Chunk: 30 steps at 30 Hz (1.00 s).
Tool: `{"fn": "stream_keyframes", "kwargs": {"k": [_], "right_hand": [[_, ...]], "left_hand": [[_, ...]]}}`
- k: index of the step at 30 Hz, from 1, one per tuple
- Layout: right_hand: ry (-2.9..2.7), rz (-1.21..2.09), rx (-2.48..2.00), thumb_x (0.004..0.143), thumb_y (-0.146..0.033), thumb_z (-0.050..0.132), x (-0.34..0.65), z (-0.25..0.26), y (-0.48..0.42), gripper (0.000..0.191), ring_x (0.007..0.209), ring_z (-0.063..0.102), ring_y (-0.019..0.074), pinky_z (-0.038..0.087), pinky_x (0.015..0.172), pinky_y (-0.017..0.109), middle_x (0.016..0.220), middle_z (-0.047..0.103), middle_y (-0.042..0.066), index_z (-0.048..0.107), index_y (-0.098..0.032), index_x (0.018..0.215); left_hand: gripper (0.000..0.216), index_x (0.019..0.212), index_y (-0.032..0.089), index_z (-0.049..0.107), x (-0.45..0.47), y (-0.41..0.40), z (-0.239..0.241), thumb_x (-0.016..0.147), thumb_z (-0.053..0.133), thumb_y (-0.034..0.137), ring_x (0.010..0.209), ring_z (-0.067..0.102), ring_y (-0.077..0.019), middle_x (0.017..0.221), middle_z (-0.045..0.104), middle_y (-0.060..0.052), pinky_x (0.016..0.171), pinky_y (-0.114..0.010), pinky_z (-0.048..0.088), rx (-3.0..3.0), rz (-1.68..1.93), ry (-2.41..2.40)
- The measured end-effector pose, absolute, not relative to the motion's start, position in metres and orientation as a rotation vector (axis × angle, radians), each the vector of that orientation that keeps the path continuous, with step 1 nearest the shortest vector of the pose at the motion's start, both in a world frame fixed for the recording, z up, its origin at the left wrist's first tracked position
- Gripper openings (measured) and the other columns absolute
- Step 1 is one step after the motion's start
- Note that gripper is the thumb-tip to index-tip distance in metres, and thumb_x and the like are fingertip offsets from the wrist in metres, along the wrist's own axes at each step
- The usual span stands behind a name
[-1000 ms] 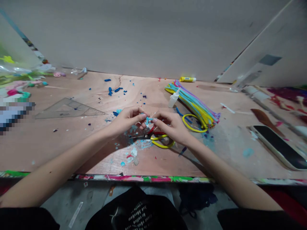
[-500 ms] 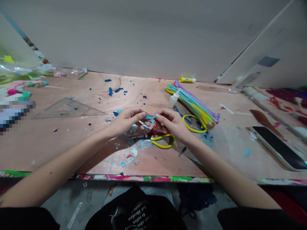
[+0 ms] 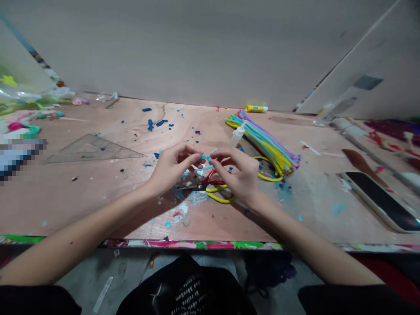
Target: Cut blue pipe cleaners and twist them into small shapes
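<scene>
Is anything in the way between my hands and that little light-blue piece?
Nothing visible. The left hand and the right hand each pinch the light-blue piece at their fingertips, directly on it. The scissors lie below on the table, apart from the piece.

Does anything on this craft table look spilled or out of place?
Yes, it is messy. Light-blue scraps litter the wooden table around the scissors, just below the left hand and right hand, which pinch a light-blue piece between them. Dark-blue bits are scattered farther back.
</scene>
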State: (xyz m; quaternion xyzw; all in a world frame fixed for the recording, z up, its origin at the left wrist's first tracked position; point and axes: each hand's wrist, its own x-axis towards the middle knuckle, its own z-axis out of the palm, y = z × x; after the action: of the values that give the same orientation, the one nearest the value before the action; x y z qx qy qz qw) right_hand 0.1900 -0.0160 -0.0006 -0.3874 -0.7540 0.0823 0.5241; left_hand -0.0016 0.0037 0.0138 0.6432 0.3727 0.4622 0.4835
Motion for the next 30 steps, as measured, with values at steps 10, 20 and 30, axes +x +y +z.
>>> {"fn": "stream_keyframes", "kwargs": {"k": [10,20,30], "right_hand": [[-1.668,0.571,-0.912,0.093,-0.028,0.065,0.1951,-0.0012,-0.0107,0.017,0.090,0.075,0.0191,0.064,0.076,0.034,0.102,0.078,0.004,0.077,-0.023,0.105],[-1.611,0.633,-0.865,0.084,-0.026,0.077,0.1934,-0.0014,-0.0103,0.018,0.089,0.075,0.0181,0.065,0.078,0.034,0.105,0.077,0.004,0.075,-0.022,0.101],[-1.738,0.570,-0.869,0.085,-0.030,0.076,0.1995,-0.0039,-0.0069,0.023,0.093,0.076,0.0219,0.065,0.086,0.041,0.110,0.078,0.005,0.075,-0.023,0.107]], "left_hand": [[0.014,0.088,0.015,0.064,-0.0013,0.0052,0.0150,0.088,0.069,0.029,0.072,0.071,-0.0143,0.079,0.075,-0.004,0.065,-0.025,0.055,1.450,1.149,0.871],[0.013,0.085,0.016,0.064,-0.0002,0.0027,0.0153,0.087,0.069,0.027,0.071,0.071,-0.0145,0.076,0.074,-0.004,0.064,-0.025,0.055,1.481,1.138,0.868],[0.016,0.085,0.015,0.065,-0.0020,0.0017,0.0186,0.087,0.070,0.029,0.067,0.070,-0.0128,0.077,0.074,-0.004,0.062,-0.023,0.055,1.485,1.061,0.821]]}}
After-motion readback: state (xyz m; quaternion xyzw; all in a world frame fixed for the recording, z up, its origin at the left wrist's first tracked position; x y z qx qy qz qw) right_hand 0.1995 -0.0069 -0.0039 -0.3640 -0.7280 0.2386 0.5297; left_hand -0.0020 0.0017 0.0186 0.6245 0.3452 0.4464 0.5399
